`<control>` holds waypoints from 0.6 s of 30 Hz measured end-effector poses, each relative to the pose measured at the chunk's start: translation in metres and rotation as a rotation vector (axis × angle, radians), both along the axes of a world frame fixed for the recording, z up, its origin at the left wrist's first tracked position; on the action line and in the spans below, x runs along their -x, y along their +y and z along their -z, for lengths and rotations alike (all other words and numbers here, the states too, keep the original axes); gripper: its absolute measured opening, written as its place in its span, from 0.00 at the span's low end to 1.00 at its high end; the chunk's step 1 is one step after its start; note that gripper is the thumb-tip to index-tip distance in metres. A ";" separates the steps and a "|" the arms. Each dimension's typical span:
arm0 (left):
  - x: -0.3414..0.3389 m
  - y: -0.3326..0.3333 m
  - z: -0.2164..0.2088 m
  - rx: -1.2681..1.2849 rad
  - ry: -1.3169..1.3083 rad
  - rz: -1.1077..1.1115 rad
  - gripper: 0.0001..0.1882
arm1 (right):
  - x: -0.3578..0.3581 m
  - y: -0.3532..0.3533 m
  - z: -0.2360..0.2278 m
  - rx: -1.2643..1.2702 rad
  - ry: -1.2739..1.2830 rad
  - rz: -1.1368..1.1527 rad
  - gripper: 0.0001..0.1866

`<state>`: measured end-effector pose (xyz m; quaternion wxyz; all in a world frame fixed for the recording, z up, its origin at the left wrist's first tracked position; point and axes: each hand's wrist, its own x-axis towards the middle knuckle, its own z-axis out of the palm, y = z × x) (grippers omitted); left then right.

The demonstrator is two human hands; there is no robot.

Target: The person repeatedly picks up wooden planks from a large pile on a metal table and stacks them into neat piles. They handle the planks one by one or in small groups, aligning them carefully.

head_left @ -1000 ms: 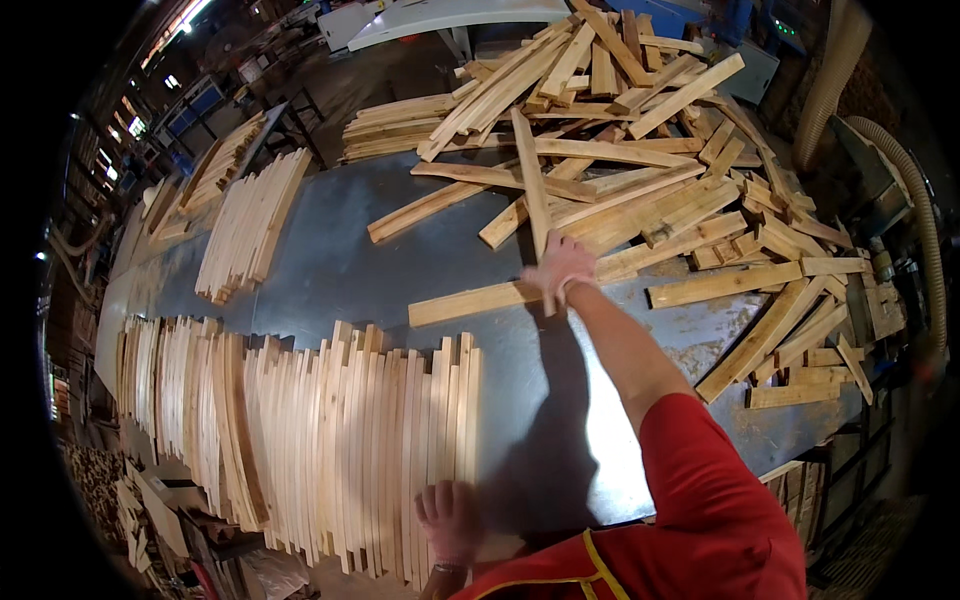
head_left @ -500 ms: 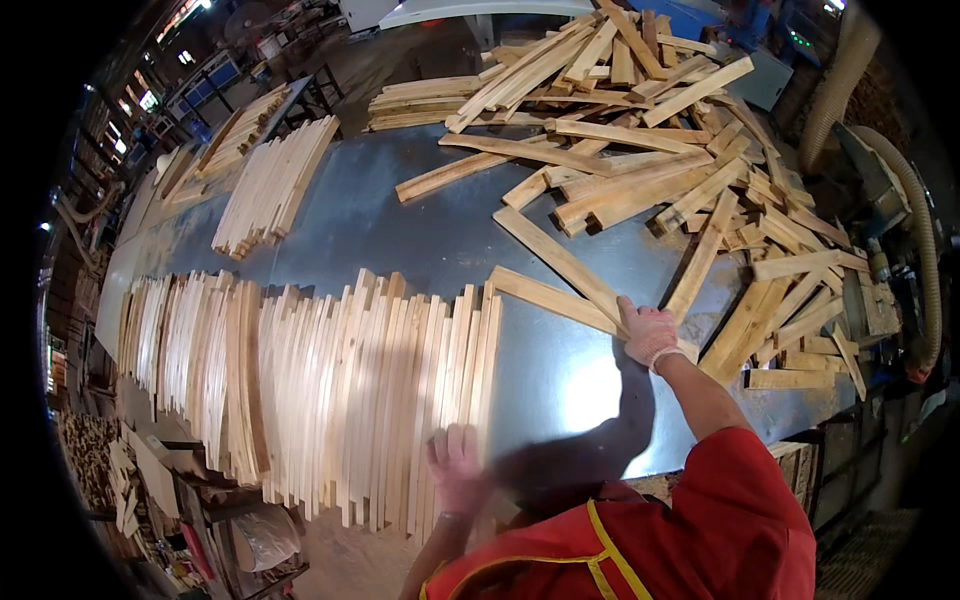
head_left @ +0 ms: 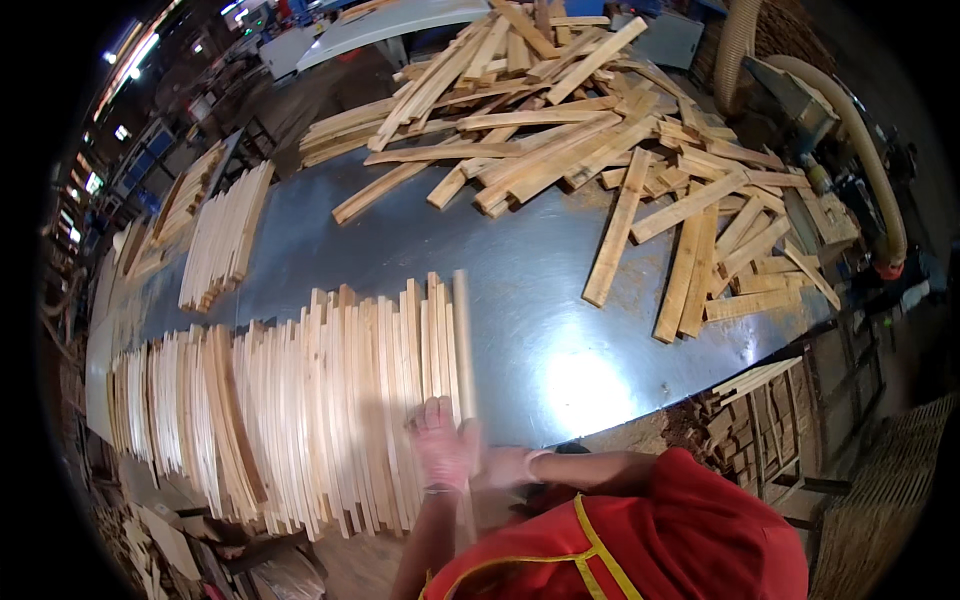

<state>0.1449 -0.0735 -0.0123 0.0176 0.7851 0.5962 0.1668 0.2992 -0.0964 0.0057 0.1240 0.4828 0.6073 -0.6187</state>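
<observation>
A long row of pale wooden strips (head_left: 300, 410) lies side by side along the near edge of the metal table (head_left: 390, 235). My left hand (head_left: 440, 447), in a light glove, rests on the right end of this row, fingers stretched forward and thumb out to the right. Beside it, my gloved right hand (head_left: 503, 467) grips the near part of a wooden strip (head_left: 463, 345) at the row's right end. That strip is smeared by motion and stands slightly apart from its neighbour. The fingers of my right hand are mostly hidden.
A loose heap of rough wooden pieces (head_left: 560, 150) covers the far and right parts of the table. Another bundle of strips (head_left: 228, 235) lies at the far left. Ribbed hoses (head_left: 870, 150) hang at the right, and a wooden rack (head_left: 770, 420) stands below the table edge.
My right hand has come from the right side of the table to beside my left. The two pieces lying at an angle on the bare metal are gone. The view has shifted to the right.
</observation>
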 end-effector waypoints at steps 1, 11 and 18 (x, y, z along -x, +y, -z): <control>-0.001 -0.004 0.006 0.181 0.055 -0.025 0.42 | -0.006 0.008 0.000 -0.027 0.043 -0.067 0.37; -0.017 -0.004 -0.009 0.165 0.156 0.027 0.40 | -0.302 0.196 -0.021 -0.713 -0.334 1.598 0.31; -0.036 0.016 -0.003 -0.067 0.200 0.046 0.18 | -0.348 0.233 0.062 -0.409 0.555 1.684 0.27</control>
